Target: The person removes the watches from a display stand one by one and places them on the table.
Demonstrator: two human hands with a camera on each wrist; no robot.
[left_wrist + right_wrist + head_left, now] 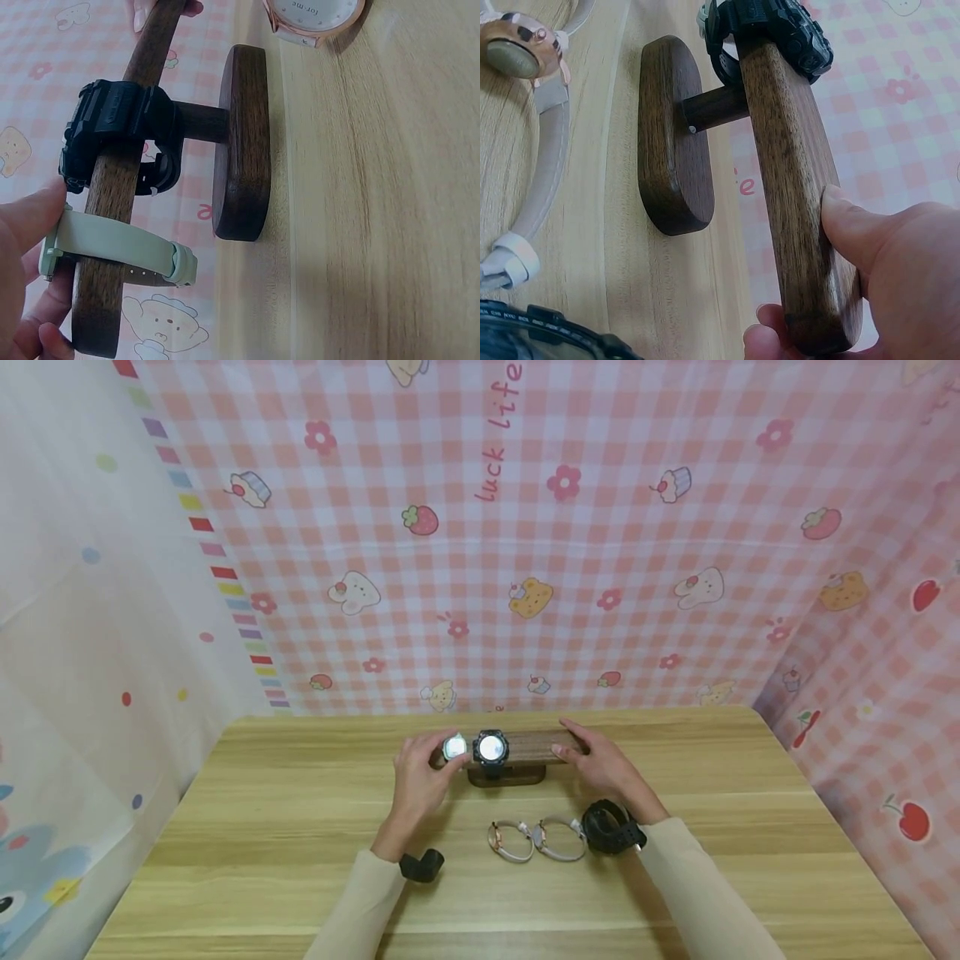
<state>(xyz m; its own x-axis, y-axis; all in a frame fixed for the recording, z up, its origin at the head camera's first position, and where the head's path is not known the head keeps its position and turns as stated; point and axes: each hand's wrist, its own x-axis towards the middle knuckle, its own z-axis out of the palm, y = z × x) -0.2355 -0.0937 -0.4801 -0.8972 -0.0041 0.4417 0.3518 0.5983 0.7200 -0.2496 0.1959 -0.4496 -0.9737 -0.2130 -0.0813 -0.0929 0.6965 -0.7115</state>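
Note:
A dark wooden watch stand (pixel 534 745) has a long crossbar on a short post and an oval base. Looped round the bar near its middle is a black watch (pixel 491 747). Toward the bar's left end sits a mint green watch (pixel 112 238), its strap over the bar. My left hand (pixel 420 772) pinches the green watch by its case, thumb and fingers on either side. At the bar's other end my right hand (pixel 603 766) grips the wood, thumb on one face and fingertips curled round the lower edge in the right wrist view.
In front of the stand lie two watches with pale straps, a left one (pixel 512 841) and a right one (pixel 560 838). Beside them, near my right wrist, is another black watch (pixel 606 827). A patterned cloth (pixel 465 560) hangs behind the wooden table (pixel 300 827).

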